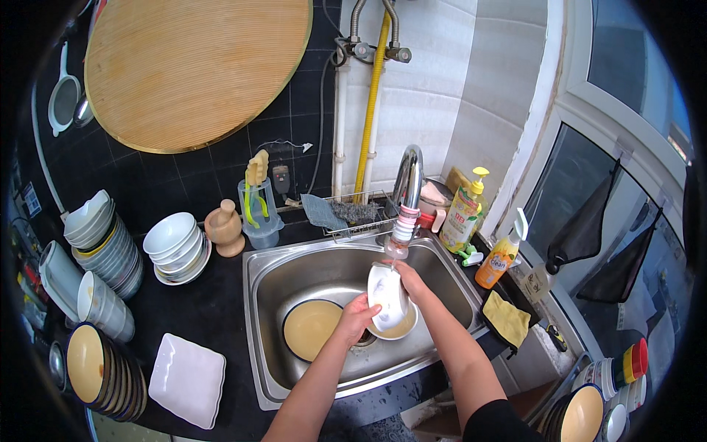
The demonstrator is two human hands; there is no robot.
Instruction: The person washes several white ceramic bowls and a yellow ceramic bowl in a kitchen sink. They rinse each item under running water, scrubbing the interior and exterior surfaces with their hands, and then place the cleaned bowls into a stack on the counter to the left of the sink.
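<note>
My left hand [358,317] grips the near rim of a white bowl [386,298], thumb on its outer wall. At the bowl's far edge, my right hand [411,280] holds it too, some fingers hidden behind it. The bowl is tilted on its side under the faucet [407,188], whose ribbed nozzle [399,240] ends just above it, with a thin stream of water. Below lies another bowl [402,329] with a pale rim, partly covered, beside the drain [364,339]. A beige dark-rimmed plate [312,330] rests at the left of the steel sink [253,331].
Stacked bowls [174,243], a wooden mortar and pestle [225,229], a square white plate [188,381] and piled dark-rimmed bowls [88,364] stand left. A wire rack [353,224] is behind the sink. A soap pump bottle [463,212], a spray bottle [499,257] and a yellow cloth [506,319] line the right.
</note>
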